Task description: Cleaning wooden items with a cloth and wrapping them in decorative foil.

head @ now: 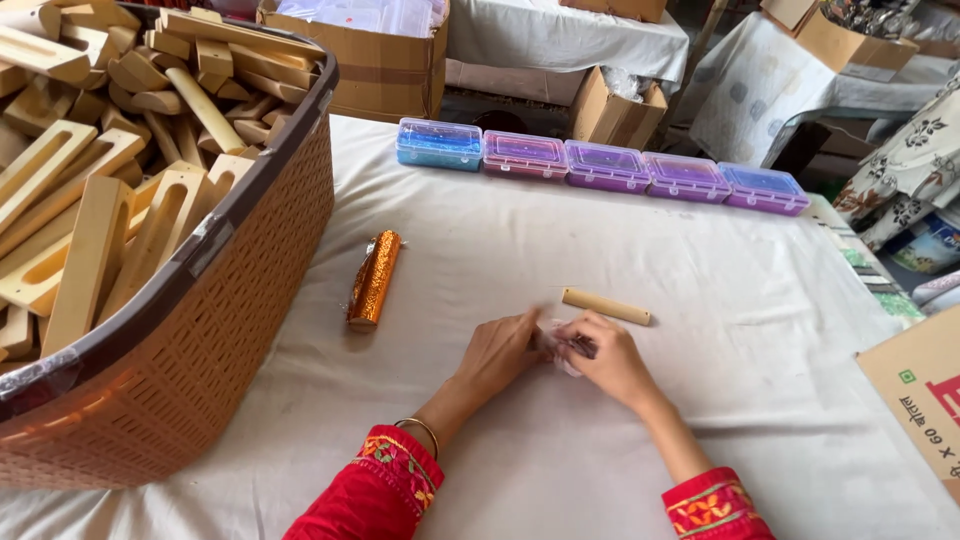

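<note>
White-clothed worktop (700, 250): left hand (500, 352) and right hand (605, 358) both pinch a small clear wrapper (562, 345); wooden stick (606, 307), long axis nine-to-three, lies at twelve o'clock, nearer the right.

1. Five clear lidded plastic boxes (603, 164), one blue-filled, the rest pink to purple, stand in a row on the white table (700, 300), along its far edge.
2. Open brown cardboard cartons (385, 60) stand beyond the table.
3. A flat brown cardboard sheet (920, 385) with red and green print lies at the table's right edge.
</note>
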